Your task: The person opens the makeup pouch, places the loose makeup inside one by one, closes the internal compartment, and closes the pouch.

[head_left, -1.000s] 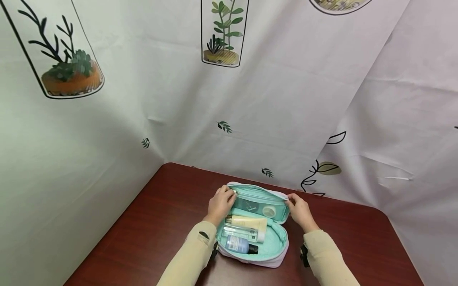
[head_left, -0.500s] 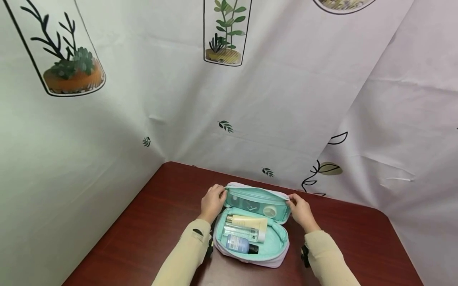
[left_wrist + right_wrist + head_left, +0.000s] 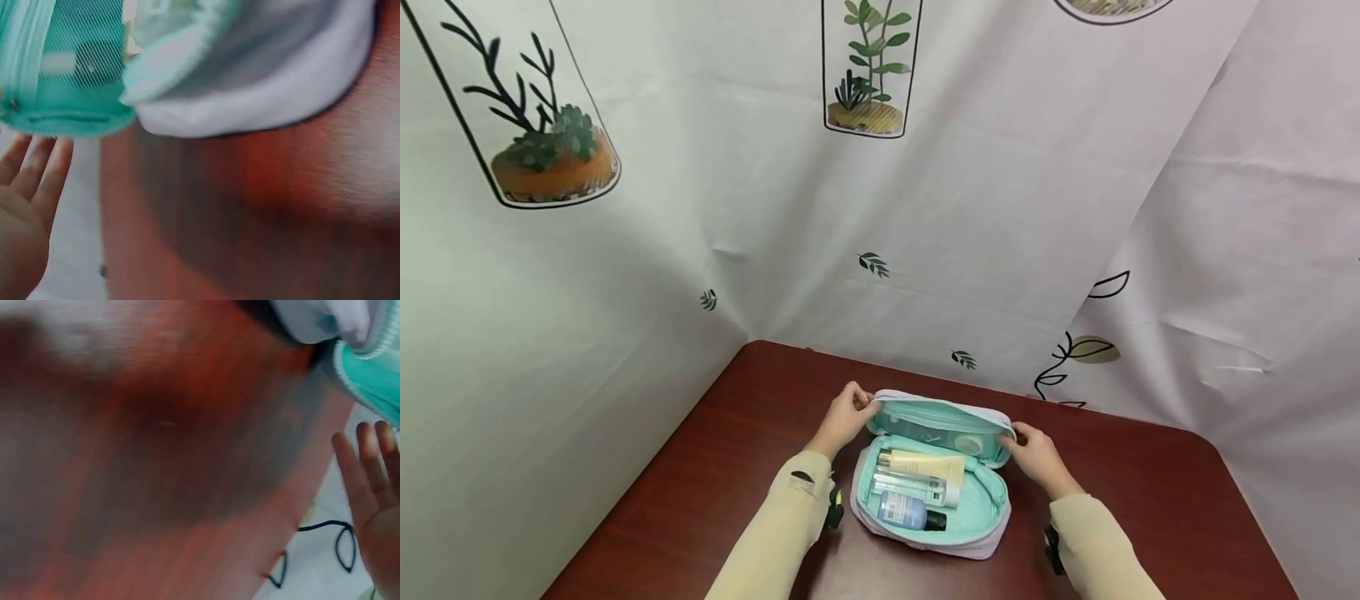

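Note:
A cosmetic bag [image 3: 931,546], pale lilac outside and mint green inside, lies unzipped on the table with its lid [image 3: 936,410] raised. My left hand [image 3: 841,421] holds the lid's left end, thumb on the inner side. At the opposite end, my right hand [image 3: 1037,458] pinches the lid between thumb and fingers. Both wrist views show the fingers straight at the lid's edge; the thumbs do not show there. In the base lie a cream-coloured tube [image 3: 925,463], a clear bottle [image 3: 910,485] and a blue bottle with a black cap [image 3: 902,510]. A round white item [image 3: 968,444] sits behind the lid's mesh pocket.
The bag stands on a dark red wooden table [image 3: 700,492] with rounded far corners. Behind and to the left hangs a white cloth [image 3: 775,208] printed with plants, close to the table's edges.
My left hand has moved outward from the lid's top edge to its left end. The lid now leans further forward over the base. My right hand has shifted slightly right and down.

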`<move>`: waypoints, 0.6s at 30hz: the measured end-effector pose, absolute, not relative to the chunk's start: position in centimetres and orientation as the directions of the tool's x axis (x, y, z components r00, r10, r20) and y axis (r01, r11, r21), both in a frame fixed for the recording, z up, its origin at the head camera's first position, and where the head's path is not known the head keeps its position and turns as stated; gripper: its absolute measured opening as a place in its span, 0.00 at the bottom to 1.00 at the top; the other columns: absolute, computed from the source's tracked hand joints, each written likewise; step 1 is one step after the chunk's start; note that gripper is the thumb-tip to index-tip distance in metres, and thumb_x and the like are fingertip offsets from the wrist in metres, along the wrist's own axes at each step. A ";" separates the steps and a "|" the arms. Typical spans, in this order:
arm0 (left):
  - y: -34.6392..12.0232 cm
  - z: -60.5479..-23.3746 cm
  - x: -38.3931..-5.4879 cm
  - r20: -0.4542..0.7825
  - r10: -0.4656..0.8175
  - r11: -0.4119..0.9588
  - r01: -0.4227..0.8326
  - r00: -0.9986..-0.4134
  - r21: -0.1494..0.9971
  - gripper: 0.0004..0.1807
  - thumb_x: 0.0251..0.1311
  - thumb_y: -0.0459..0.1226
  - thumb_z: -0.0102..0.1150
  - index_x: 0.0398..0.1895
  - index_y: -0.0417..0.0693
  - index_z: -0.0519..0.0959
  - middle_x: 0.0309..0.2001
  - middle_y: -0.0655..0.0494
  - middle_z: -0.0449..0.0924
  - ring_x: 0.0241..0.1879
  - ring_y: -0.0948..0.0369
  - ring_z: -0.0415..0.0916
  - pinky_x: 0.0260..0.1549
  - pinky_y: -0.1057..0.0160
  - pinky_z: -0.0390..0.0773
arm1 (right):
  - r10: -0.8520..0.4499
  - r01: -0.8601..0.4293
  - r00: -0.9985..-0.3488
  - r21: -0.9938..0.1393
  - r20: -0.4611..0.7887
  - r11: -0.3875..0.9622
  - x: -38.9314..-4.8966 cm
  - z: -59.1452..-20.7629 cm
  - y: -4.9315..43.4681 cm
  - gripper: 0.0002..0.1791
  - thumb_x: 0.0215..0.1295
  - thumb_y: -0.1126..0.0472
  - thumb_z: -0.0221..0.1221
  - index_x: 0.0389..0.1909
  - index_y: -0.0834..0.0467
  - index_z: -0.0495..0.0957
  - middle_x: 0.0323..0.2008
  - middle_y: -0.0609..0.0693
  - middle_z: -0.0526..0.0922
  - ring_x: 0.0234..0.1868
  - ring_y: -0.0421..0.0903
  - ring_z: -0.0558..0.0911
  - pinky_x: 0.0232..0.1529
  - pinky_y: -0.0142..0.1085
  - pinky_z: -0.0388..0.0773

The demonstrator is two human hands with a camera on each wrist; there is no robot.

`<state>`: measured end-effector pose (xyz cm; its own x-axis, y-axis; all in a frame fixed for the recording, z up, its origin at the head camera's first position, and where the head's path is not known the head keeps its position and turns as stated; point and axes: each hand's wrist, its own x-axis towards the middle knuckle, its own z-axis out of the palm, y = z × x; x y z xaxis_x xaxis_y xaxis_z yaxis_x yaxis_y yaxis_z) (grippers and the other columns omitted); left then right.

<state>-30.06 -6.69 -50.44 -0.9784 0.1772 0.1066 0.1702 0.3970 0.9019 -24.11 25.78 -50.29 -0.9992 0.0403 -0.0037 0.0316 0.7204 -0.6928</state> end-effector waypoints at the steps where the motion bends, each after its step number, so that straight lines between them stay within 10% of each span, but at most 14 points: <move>1: -6.8 -50.8 -30.1 0.086 0.186 0.366 0.150 -0.979 0.919 0.10 0.60 0.34 0.55 0.39 0.41 0.65 0.43 0.47 0.74 0.40 0.54 0.72 0.31 0.56 0.73 | 0.033 0.042 -0.999 -0.691 -0.027 0.722 -24.0 -50.5 25.9 0.21 0.64 0.56 0.57 0.51 0.68 0.73 0.42 0.62 0.78 0.38 0.53 0.77 0.37 0.46 0.74; 6: -7.0 -52.1 -30.0 -0.074 0.242 0.492 0.056 -0.967 0.869 0.23 0.64 0.32 0.50 0.63 0.40 0.65 0.55 0.40 0.71 0.54 0.45 0.68 0.46 0.45 0.70 | 0.032 0.133 -0.989 -0.763 -0.146 0.632 -23.6 -51.5 25.6 0.12 0.64 0.60 0.56 0.40 0.67 0.75 0.25 0.54 0.78 0.26 0.48 0.76 0.25 0.41 0.73; 13: -6.3 -50.8 -30.9 -0.086 0.194 0.430 0.006 -0.977 0.903 0.12 0.69 0.34 0.43 0.45 0.37 0.76 0.30 0.48 0.76 0.30 0.56 0.72 0.31 0.57 0.73 | 0.092 0.228 -0.973 -0.931 -0.210 0.287 -23.9 -50.3 25.2 0.11 0.66 0.65 0.52 0.42 0.69 0.75 0.27 0.54 0.82 0.29 0.45 0.79 0.31 0.39 0.75; 18: -6.7 -49.4 -31.5 -0.064 0.255 0.254 0.003 -0.965 0.967 0.14 0.66 0.31 0.46 0.52 0.38 0.76 0.41 0.45 0.78 0.37 0.56 0.76 0.40 0.51 0.75 | -0.034 0.213 -0.976 -0.975 -0.216 0.069 -24.2 -48.2 26.2 0.20 0.70 0.63 0.43 0.58 0.69 0.67 0.39 0.52 0.82 0.39 0.45 0.80 0.37 0.38 0.75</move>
